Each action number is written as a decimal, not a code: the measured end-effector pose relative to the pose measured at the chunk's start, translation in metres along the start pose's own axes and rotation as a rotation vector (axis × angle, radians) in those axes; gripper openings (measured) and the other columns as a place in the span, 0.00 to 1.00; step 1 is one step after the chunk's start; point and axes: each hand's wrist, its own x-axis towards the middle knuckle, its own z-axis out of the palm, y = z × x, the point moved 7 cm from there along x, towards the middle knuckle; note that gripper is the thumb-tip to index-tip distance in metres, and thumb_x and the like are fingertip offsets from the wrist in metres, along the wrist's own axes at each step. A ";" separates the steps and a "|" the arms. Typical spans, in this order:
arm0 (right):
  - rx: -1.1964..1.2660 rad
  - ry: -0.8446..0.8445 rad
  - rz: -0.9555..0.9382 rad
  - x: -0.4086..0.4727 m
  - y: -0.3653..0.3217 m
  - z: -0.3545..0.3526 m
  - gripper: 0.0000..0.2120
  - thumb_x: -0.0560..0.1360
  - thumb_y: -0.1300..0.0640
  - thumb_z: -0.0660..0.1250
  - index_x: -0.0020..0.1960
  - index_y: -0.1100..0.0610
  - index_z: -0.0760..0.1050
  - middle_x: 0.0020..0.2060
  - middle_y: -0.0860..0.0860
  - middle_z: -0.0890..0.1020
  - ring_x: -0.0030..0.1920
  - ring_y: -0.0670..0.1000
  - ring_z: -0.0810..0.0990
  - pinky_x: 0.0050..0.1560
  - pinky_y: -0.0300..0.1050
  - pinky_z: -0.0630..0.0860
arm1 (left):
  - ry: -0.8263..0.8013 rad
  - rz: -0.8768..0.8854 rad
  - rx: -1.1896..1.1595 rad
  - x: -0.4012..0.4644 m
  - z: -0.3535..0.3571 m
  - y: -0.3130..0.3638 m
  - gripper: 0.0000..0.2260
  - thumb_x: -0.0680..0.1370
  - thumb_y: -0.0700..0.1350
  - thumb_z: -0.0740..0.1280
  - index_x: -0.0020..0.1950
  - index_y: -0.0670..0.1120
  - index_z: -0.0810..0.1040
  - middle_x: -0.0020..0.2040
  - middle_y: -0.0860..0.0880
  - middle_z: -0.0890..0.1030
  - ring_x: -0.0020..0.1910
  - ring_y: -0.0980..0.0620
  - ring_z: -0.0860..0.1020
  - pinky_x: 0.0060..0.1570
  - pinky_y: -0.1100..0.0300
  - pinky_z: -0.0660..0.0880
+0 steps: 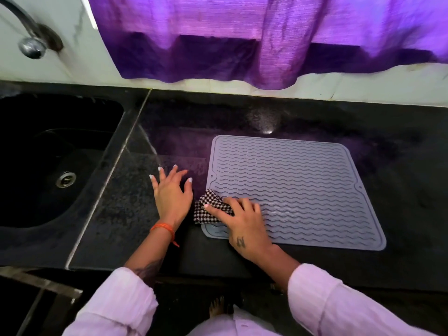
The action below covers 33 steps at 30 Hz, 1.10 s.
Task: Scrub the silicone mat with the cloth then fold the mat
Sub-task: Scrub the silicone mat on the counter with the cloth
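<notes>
1. Scrubbing looks to be the step in hand: the right hand [242, 220] presses a bunched checked cloth [210, 209] onto the near left corner of the silicone mat [293, 187], its fingers curled over the cloth and gripping it.
2. Just left of the cloth, the left hand [169, 192] lies flat on the black counter [126, 214] with its fingers spread and straight, holding nothing; it is beside the mat's left edge, not on it. An orange thread [163, 227] circles that wrist.
3. Across the counter, the grey mat lies fully unfolded and flat, ridged face up, its right side and far edge not under any hand.
4. Judging from this, folding has not begun. The next move calls for strokes carried rightward and away across the ridges, and the flat left hand may need to pin the mat's edge so the mat does not slide.
5. Farther off, a dark sink [55, 166] sits to the left, a tap [29, 32] above it, and a purple curtain [242, 32] hangs along the back wall.
</notes>
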 end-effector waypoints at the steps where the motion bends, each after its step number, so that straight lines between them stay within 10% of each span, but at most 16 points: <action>1: 0.018 -0.020 -0.037 0.004 -0.001 0.000 0.31 0.67 0.62 0.62 0.65 0.39 0.70 0.56 0.52 0.78 0.49 0.57 0.76 0.45 0.54 0.72 | 0.002 0.002 -0.004 0.000 -0.001 -0.001 0.15 0.79 0.46 0.63 0.64 0.45 0.76 0.71 0.44 0.70 0.76 0.41 0.55 0.73 0.48 0.39; 11: 0.027 -0.163 0.047 0.058 0.031 0.004 0.27 0.76 0.57 0.62 0.69 0.35 0.62 0.64 0.48 0.71 0.61 0.53 0.68 0.58 0.53 0.63 | -0.057 0.001 0.022 -0.004 -0.002 -0.009 0.17 0.78 0.50 0.64 0.66 0.46 0.75 0.72 0.46 0.69 0.76 0.42 0.54 0.74 0.49 0.39; 22: 1.948 0.067 1.035 0.031 0.099 -0.009 0.18 0.78 0.45 0.58 0.50 0.58 0.77 0.36 0.52 0.81 0.30 0.47 0.78 0.28 0.37 0.74 | -0.184 0.077 0.092 -0.006 0.009 0.001 0.26 0.76 0.58 0.65 0.71 0.49 0.69 0.75 0.49 0.62 0.77 0.45 0.49 0.72 0.52 0.35; 27: 1.695 0.023 1.078 0.034 0.098 0.006 0.13 0.74 0.53 0.67 0.53 0.59 0.74 0.38 0.50 0.80 0.34 0.47 0.77 0.27 0.37 0.74 | -0.239 0.237 0.145 0.002 0.018 0.021 0.24 0.80 0.53 0.60 0.75 0.49 0.63 0.77 0.52 0.58 0.77 0.46 0.48 0.73 0.51 0.35; 33: 1.110 0.178 0.811 0.096 0.086 -0.015 0.37 0.74 0.53 0.69 0.75 0.50 0.52 0.67 0.51 0.68 0.65 0.52 0.69 0.58 0.39 0.62 | -0.319 0.352 0.209 0.018 0.035 0.036 0.24 0.82 0.53 0.56 0.76 0.51 0.57 0.77 0.56 0.57 0.77 0.46 0.46 0.73 0.49 0.35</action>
